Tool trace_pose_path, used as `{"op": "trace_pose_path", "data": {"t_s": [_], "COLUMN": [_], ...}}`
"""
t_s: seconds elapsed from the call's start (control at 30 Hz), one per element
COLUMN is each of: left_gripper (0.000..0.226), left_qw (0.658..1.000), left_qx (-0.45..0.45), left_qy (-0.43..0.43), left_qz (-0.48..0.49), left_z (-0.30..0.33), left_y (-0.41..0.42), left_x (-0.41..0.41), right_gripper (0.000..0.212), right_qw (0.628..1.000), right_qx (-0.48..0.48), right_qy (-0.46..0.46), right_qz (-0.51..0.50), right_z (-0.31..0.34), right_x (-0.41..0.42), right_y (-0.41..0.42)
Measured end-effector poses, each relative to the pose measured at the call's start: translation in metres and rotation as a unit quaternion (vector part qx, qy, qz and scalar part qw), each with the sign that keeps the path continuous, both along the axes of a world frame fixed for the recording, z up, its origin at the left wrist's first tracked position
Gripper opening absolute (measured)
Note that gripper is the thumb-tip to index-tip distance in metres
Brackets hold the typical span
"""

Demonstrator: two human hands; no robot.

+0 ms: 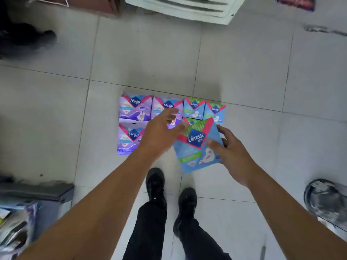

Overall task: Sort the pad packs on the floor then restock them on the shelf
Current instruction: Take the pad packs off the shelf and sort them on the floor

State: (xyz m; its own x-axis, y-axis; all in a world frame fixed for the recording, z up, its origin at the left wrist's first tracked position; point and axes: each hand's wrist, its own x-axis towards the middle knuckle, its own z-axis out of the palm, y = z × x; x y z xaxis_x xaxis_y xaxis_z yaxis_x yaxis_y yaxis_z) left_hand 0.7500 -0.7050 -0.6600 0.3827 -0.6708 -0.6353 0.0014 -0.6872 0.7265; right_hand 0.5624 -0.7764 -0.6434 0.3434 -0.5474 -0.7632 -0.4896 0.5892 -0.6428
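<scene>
I see the pale tiled floor (pixel 244 72) filling the view, and I place everything else from the blue pad pack (pixel 197 147) held up near the centre. Beyond that pack, at the top edge, stands a white slatted unit (pixel 184 8). Far to its left, at the bottom corner, sits a grey bin (pixel 37 196) with crumpled bags inside; far to its right lies a round metal object (pixel 326 199) (blurred, so I cannot name it). Directly below the pack are my two black shoes (pixel 155 184).

Left of the held pack, three purple pad packs (pixel 134 109) lie flat on the floor, edges touching, two in the far row and one nearer. Just behind the held pack, smaller blue packs (pixel 194 108) lie side by side; a third is mostly hidden under it.

My right hand (pixel 231 149) grasps the blue pad pack by its right edge, thumb on the front, holding it tilted above the floor. My left hand (pixel 161 132) hangs with fingers loosely spread over the purple packs, holding nothing, its fingertips beside the held pack's upper left corner.
</scene>
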Motion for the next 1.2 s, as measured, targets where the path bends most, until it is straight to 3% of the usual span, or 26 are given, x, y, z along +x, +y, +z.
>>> {"op": "trace_pose_path", "data": {"t_s": [0.13,0.2,0.27,0.43,0.6,0.7,0.93,1.07,1.2], "left_gripper": [0.046,0.035,0.023,0.02,0.026,0.027,0.045,0.061,0.043], "left_qw": [0.985,0.971,0.97,0.976,0.987,0.985,0.951,0.946,0.956], "left_qx": [0.113,0.133,0.127,0.136,0.144,0.164,0.256,0.289,0.271], "left_qy": [0.126,0.196,0.204,0.171,0.073,0.042,-0.171,-0.148,-0.111], "left_qz": [0.033,0.028,0.022,-0.004,0.003,-0.011,-0.01,0.016,0.018], "left_z": [-0.034,-0.047,-0.06,-0.086,-0.144,-0.187,-0.3,-0.348,-0.379], "left_y": [-0.005,-0.004,-0.01,-0.032,-0.072,-0.092,-0.085,-0.07,-0.059], "left_x": [-0.027,-0.051,-0.08,-0.122,-0.156,-0.176,-0.149,-0.13,-0.129], "right_gripper": [0.032,0.031,0.031,0.033,0.022,0.026,0.03,0.029,0.025], "right_qw": [0.985,0.978,0.972,0.978,0.987,0.986,0.981,0.98,0.979], "right_qx": [0.06,0.073,0.09,0.083,0.061,0.032,0.005,-0.02,-0.047], "right_qy": [0.043,0.055,0.07,0.095,0.112,0.146,0.19,0.195,0.198], "right_qz": [-0.156,-0.19,-0.206,-0.164,-0.098,-0.068,-0.034,-0.026,-0.007], "right_z": [-0.033,-0.048,-0.062,-0.097,-0.166,-0.213,-0.331,-0.393,-0.421], "right_x": [-0.034,-0.051,-0.073,-0.115,-0.148,-0.164,-0.186,-0.176,-0.161], "right_y": [-0.016,-0.02,-0.026,-0.047,-0.088,-0.107,-0.123,-0.123,-0.115]}}
